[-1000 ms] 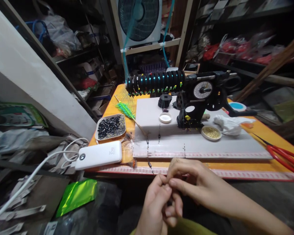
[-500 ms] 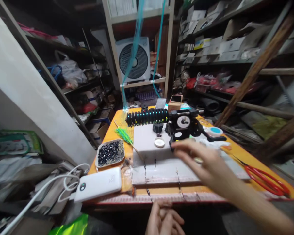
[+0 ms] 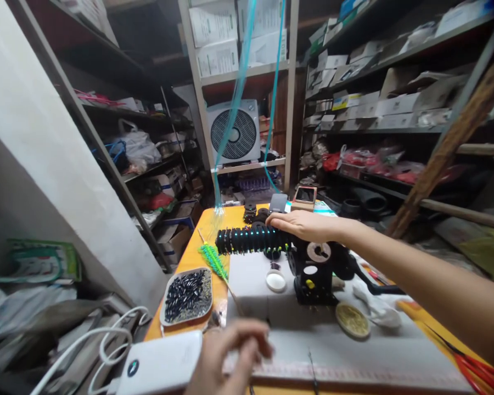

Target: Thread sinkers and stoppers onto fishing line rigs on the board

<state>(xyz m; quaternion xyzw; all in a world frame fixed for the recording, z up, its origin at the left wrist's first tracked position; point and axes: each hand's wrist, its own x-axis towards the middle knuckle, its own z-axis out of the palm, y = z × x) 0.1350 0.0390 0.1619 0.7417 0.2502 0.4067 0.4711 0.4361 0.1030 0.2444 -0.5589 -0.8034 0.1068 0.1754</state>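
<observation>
My right hand (image 3: 302,225) reaches across the orange table and lies flat, fingers stretched, on top of the black winding machine (image 3: 316,269) where its row of black spools (image 3: 251,240) begins. My left hand (image 3: 226,356) is low at the front edge, blurred, with thumb and fingers pinched together; whatever is between them is too small to make out. It hovers over the grey work board (image 3: 313,340), next to the white power bank (image 3: 160,365).
A tray of small black pieces (image 3: 187,296), a green feathery bundle (image 3: 212,260), a white lid (image 3: 275,281), a dish of gold bits (image 3: 352,320) and red scissors (image 3: 477,367) lie on the table. Teal strands (image 3: 234,109) hang before a fan (image 3: 235,131). Shelves surround.
The view has tilted up. My right hand has moved from over the board forward onto the spool machine. My left hand has risen from below the table edge to above the board.
</observation>
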